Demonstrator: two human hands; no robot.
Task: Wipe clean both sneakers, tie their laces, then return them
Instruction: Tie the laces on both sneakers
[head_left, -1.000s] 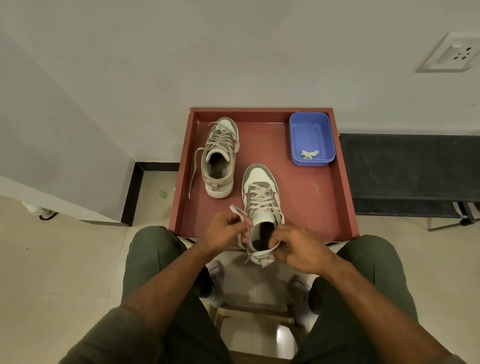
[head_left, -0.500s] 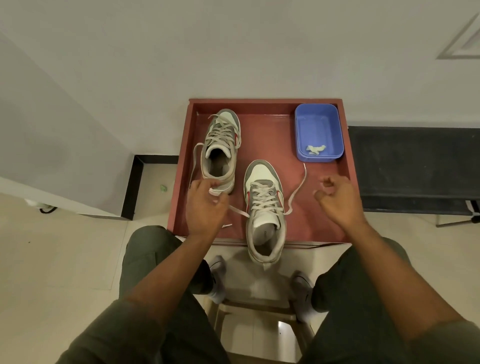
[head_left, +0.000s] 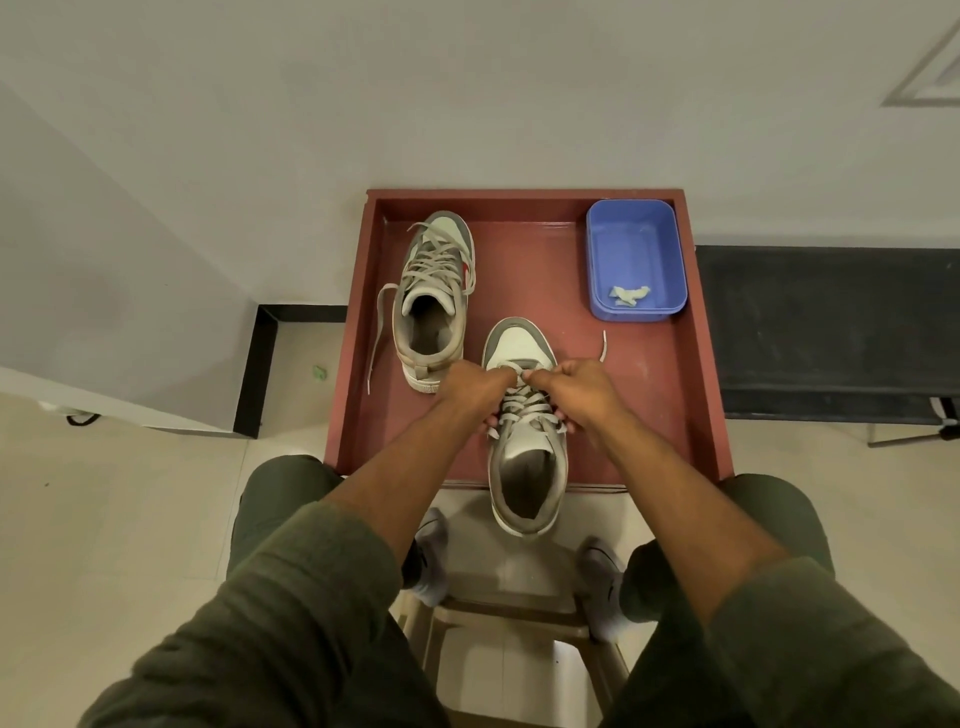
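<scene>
Since half a second ago we have drawn both hands together over the near sneaker (head_left: 525, 431) on the red tray (head_left: 644, 415), left hand (head_left: 475, 387) and right hand (head_left: 582, 387) pinching its laces (head_left: 527, 402) mid-tie, while the far sneaker (head_left: 434, 299) remains untied.

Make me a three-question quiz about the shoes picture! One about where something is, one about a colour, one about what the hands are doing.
1. Where is the blue tub?
A. far right corner of the red tray
B. on the floor
C. inside a sneaker

2. What colour is the tray?
A. green
B. red
C. yellow

3. What are the left hand and right hand doing?
A. resting on knees
B. lifting the tub
C. gripping the near sneaker's laces

Answers: 1 A, the tub sits in that corner. 2 B, the tray is red-brown. 3 C, both hands meet over its laces.
</scene>
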